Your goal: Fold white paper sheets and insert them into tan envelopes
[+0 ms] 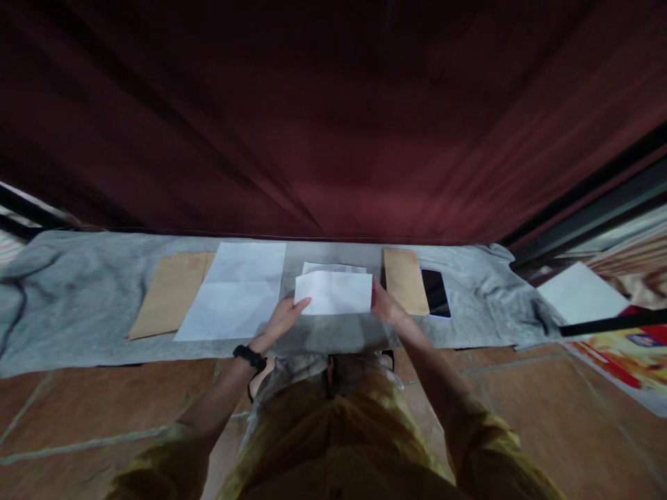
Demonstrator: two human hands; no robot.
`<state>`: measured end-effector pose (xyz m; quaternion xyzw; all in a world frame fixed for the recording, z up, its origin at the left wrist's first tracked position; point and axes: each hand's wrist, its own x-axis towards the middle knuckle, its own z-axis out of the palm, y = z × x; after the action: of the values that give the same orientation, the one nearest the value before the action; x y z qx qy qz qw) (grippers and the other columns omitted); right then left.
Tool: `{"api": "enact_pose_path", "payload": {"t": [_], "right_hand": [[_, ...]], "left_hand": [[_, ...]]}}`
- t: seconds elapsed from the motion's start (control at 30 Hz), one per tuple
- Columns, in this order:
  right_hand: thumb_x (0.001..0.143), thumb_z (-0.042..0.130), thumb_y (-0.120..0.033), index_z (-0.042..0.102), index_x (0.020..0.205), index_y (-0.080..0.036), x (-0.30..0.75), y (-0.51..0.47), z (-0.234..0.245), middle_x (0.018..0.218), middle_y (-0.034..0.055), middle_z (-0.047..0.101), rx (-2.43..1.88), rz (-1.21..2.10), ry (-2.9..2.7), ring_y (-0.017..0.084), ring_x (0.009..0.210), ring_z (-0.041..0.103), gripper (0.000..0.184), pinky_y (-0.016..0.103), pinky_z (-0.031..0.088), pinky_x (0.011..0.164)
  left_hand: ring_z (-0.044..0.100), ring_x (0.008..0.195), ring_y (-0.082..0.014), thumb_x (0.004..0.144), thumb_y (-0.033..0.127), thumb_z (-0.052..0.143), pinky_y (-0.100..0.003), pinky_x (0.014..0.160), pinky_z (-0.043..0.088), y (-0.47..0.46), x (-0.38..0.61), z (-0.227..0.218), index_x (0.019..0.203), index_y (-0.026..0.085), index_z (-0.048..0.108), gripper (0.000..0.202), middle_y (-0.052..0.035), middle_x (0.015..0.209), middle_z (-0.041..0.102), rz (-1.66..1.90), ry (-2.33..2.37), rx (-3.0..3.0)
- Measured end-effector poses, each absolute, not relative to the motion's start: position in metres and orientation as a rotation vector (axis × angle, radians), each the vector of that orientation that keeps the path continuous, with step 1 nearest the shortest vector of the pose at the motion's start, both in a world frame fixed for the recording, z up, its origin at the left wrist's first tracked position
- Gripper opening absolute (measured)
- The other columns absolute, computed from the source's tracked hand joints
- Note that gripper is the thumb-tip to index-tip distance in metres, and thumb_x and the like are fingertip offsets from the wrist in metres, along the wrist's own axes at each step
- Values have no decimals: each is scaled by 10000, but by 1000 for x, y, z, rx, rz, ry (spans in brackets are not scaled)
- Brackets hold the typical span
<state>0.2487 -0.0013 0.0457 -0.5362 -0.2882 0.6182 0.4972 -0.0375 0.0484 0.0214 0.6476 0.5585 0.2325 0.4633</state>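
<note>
A folded sheet of white paper (pixel 334 294) is held level between my two hands, over the middle of the cloth-covered table. My left hand (pixel 284 316) pinches its left end, thumb on top. At the right end, my right hand (pixel 383 302) grips the edge, its fingers partly hidden behind the paper. Just behind it another piece of white paper (pixel 333 267) shows, mostly covered. To the left lie large white sheets (pixel 237 292) with a crease across them. A brown envelope (pixel 405 281) rests close to my right hand.
Brown envelopes (pixel 169 295) lie at the left, partly under the white sheets. A dark-screened phone (pixel 436 293) sits beside the right envelope. The grey cloth (pixel 479 292) covers the table. A dark red curtain (pixel 333 139) hangs behind; a colourful printed box (pixel 625 357) stands at far right.
</note>
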Motion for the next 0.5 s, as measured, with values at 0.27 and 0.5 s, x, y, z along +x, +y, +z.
{"api": "enact_pose_path", "payload": {"t": [0.27,0.5], "right_hand": [[823,540,-728,665,871,-196,251,-36,22,744,14,677,-1549,1100,-931,159,714,615,548,248,485,667],[848,531,-443,616,714,-193,234,-26,21,645,-23,590,-1868,833,-1035,140,645,539,296,233,395,617]], "left_hand": [[729,960,-306,777,634,626,-360,799,571,58,-31,9,956,149,766,535,-95,956,802,632,1519,1560],[736,897,-252,798,499,682,-300,759,552,59,-23,17,981,172,761,384,-64,966,804,634,1553,1528]]}}
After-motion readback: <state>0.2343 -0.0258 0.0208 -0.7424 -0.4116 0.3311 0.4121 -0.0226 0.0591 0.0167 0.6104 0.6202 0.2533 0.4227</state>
